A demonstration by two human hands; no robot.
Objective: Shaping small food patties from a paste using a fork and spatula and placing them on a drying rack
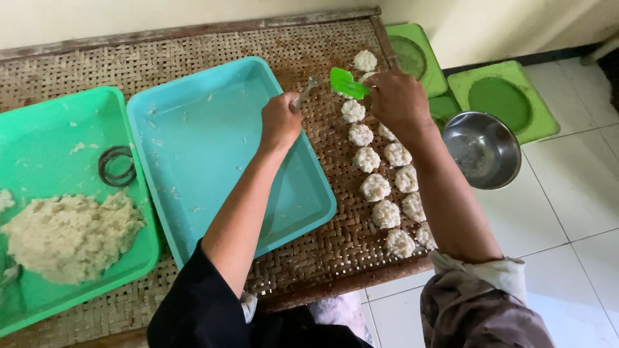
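Observation:
My left hand (280, 121) grips a metal spoon (307, 90) by its handle, over the woven bamboo tray (258, 51). My right hand (394, 98) holds a small bright green plastic piece (347, 84) just beside the spoon's tip. Below the hands, several white rice cakes (376, 187) lie in two rows on the tray's right side. One more rice cake (365, 60) sits above the hands.
An emptied teal tray (193, 129) lies left of my hands. A green tray (51, 129) holds a mound of rice dough (71, 235) and dark rings (116, 165). A steel bowl (483, 149) and green lids (503, 100) rest on the tiled floor at the right.

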